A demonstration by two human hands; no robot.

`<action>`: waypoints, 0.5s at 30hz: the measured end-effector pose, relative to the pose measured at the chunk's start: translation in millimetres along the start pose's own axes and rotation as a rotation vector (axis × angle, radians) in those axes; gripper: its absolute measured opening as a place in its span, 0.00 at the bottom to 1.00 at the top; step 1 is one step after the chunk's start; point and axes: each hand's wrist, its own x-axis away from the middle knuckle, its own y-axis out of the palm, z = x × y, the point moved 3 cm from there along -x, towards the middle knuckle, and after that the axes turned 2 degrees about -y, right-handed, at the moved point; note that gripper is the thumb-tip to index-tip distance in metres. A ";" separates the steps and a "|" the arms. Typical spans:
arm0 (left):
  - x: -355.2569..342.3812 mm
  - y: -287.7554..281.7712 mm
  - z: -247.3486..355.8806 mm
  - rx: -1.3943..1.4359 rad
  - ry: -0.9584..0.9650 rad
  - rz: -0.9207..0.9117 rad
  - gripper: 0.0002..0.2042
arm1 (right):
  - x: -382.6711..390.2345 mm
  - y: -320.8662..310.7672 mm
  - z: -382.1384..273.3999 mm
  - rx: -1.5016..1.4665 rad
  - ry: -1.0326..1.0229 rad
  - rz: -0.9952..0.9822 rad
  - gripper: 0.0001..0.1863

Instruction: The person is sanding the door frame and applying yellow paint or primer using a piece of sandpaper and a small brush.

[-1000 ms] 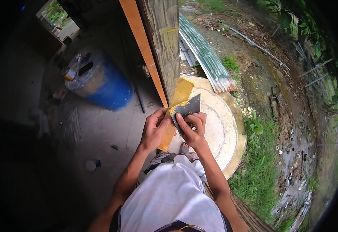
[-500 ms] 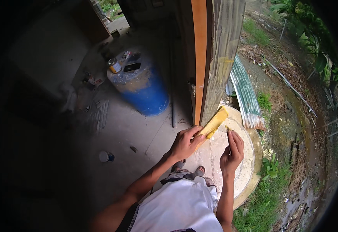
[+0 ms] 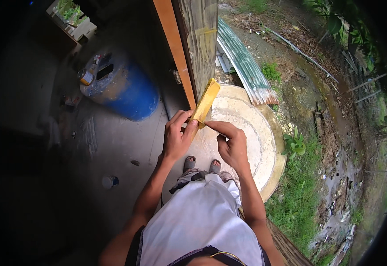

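My left hand point(image 3: 178, 135) grips the lower end of a flat yellow strip point(image 3: 207, 98), thumb on its face and fingers at its far edge. The strip is tilted up and away, coated with a yellow paste, and its upper end lies in front of the weathered wooden post. Closed, with its index finger reaching to the strip's edge, my right hand point(image 3: 232, 144) touches near my left thumb. The small thin tool in it is mostly hidden by the fingers now.
An orange door edge point(image 3: 176, 48) and a grey wooden post point(image 3: 201, 44) stand just ahead. A blue drum point(image 3: 133, 95) carries a can point(image 3: 85, 77) and a dark flat object. A rounded concrete step point(image 3: 246, 133), green corrugated sheet point(image 3: 242, 57) and grass point(image 3: 293, 199) lie to the right.
My right hand has come in from beside the strip to its edge, by my left thumb. The view has turned, so the post, drum and both hands appear further left.
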 end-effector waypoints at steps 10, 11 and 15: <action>0.0 -19.7 -50.3 0.426 -0.173 0.242 0.11 | -37.4 -81.9 38.1 -1.258 0.363 0.257 0.18; 1.4 -18.2 -60.8 0.432 -0.170 0.229 0.11 | -46.7 -100.0 24.6 -1.274 0.308 0.320 0.17; 9.2 -17.6 -72.5 0.368 -0.214 0.223 0.09 | -102.5 -182.2 -63.4 -1.098 -0.057 0.430 0.13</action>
